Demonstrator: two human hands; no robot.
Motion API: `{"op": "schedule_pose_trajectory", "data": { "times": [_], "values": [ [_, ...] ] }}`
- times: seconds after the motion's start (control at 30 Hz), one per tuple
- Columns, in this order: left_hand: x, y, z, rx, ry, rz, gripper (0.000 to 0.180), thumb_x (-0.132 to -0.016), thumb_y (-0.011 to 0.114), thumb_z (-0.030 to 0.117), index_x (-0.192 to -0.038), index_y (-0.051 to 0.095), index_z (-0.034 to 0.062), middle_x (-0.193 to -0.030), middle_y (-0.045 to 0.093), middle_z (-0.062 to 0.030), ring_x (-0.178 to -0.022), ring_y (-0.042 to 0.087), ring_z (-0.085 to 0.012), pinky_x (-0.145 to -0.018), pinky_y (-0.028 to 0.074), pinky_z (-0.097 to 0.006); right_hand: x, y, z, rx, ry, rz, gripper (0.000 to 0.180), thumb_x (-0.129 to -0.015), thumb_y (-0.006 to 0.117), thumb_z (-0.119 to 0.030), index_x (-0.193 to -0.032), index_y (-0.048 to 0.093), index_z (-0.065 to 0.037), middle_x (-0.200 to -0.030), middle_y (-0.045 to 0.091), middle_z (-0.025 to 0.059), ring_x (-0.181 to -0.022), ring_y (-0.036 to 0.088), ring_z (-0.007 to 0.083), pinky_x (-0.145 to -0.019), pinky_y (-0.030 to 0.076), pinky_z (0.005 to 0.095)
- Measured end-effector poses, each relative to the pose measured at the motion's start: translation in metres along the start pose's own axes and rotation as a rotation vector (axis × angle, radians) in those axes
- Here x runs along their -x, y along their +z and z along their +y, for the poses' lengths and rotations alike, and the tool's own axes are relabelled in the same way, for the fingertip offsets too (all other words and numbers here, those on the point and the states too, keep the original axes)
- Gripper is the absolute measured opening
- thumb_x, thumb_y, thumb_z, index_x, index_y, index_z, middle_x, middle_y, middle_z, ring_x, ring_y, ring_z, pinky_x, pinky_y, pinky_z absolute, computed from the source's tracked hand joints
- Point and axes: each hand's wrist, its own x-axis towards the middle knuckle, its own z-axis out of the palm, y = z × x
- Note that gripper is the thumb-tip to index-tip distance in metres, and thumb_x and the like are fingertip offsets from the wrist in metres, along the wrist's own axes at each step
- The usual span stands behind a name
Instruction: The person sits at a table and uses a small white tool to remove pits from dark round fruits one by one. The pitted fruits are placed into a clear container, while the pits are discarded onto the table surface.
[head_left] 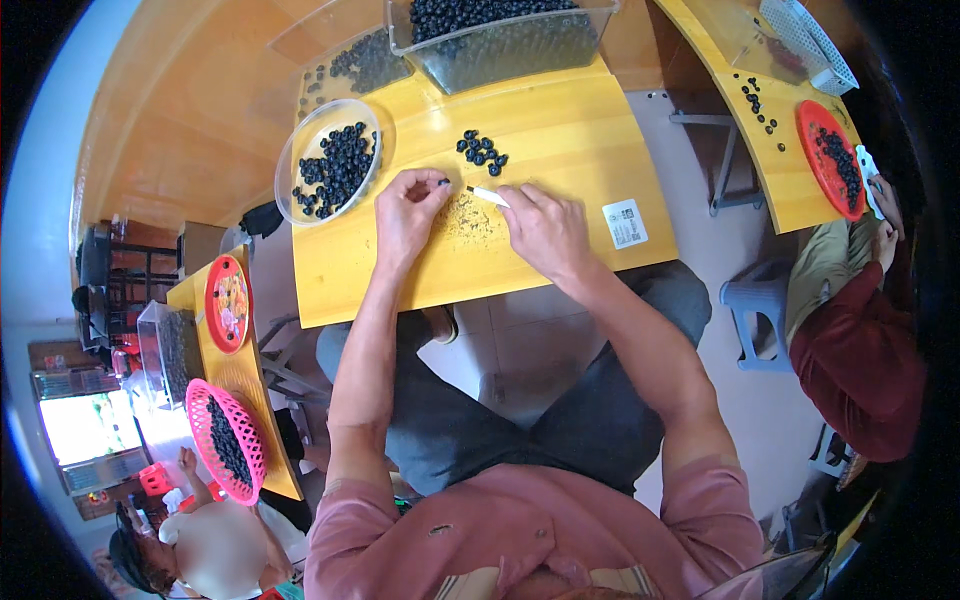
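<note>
Between the thumb and fingers of my left hand [408, 212] is a small black bead [443, 183]. My right hand [545, 228] grips a slim white tool [488, 195] whose dark tip points at the bead, a short gap away. I cannot make out what kind of tool it is. Dark crumbs and shavings [470, 222] lie scattered on the yellow table [590, 150] between my hands. Just beyond them sits a loose group of black beads [483, 152]. To the left of my left hand stands a round clear bowl [284, 180] holding many black beads [338, 170].
A large clear bin [500, 62] full of black pieces stands at the table's far edge. A white label [625, 224] lies at right. Other people work at side tables, with a red tray [812, 125] at right and a pink basket [254, 440] at left. A blue stool [757, 300] stands at right.
</note>
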Motion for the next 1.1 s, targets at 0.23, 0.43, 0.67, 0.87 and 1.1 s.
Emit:
{"op": "schedule_pose_trajectory", "data": {
  "times": [0.23,0.43,0.67,0.87,1.1],
  "values": [
    [0.043,0.009,-0.016,0.133,0.076,0.027,0.018,-0.092,0.081,-0.001,-0.109,0.078,-0.0028,-0.106,0.070,-0.0040,-0.092,0.067,-0.0084,-0.084,0.056,-0.023,0.001,0.002,-0.001,0.024,-0.043,0.007,0.022,-0.091,0.074,-0.014,-0.111,0.074,-0.007,-0.088,0.073,0.0093,-0.074,0.075,0.0295,-0.065,0.062,0.0430],
    [0.041,0.009,-0.013,0.101,0.109,0.045,0.024,-0.090,0.082,-0.002,-0.114,0.078,-0.0001,-0.099,0.066,-0.0021,-0.081,0.060,-0.0077,-0.076,0.052,-0.022,0.003,0.003,-0.004,0.069,-0.101,-0.023,0.020,-0.090,0.074,-0.012,-0.109,0.074,-0.008,-0.083,0.068,0.0077,-0.073,0.073,0.0271,-0.063,0.060,0.0414],
    [0.041,0.014,-0.017,0.241,0.112,0.005,0.032,-0.091,0.080,-0.005,-0.121,0.075,0.0006,-0.102,0.066,-0.0025,-0.088,0.064,-0.0080,-0.081,0.056,-0.023,0.003,0.006,-0.004,0.087,-0.201,-0.024,0.020,-0.088,0.076,-0.010,-0.108,0.074,-0.008,-0.078,0.063,0.0071,-0.070,0.071,0.0258,-0.061,0.057,0.0408],
    [0.043,0.013,-0.012,0.240,0.092,-0.022,0.032,-0.092,0.078,-0.007,-0.122,0.073,0.0013,-0.102,0.065,0.0006,-0.088,0.062,-0.0059,-0.083,0.054,-0.022,0.002,0.006,-0.004,0.101,-0.219,-0.037,0.019,-0.088,0.077,-0.011,-0.107,0.074,-0.007,-0.077,0.062,0.0069,-0.069,0.070,0.0248,-0.060,0.056,0.0396],
    [0.043,0.014,-0.013,0.244,0.108,-0.022,0.033,-0.092,0.079,-0.006,-0.123,0.071,0.0015,-0.104,0.065,0.0002,-0.089,0.063,-0.0063,-0.083,0.055,-0.022,0.003,0.005,-0.004,0.102,-0.211,-0.046,0.019,-0.087,0.070,-0.011,-0.105,0.072,-0.007,-0.079,0.063,0.0068,-0.070,0.071,0.0248,-0.062,0.059,0.0404]
  ]
}}
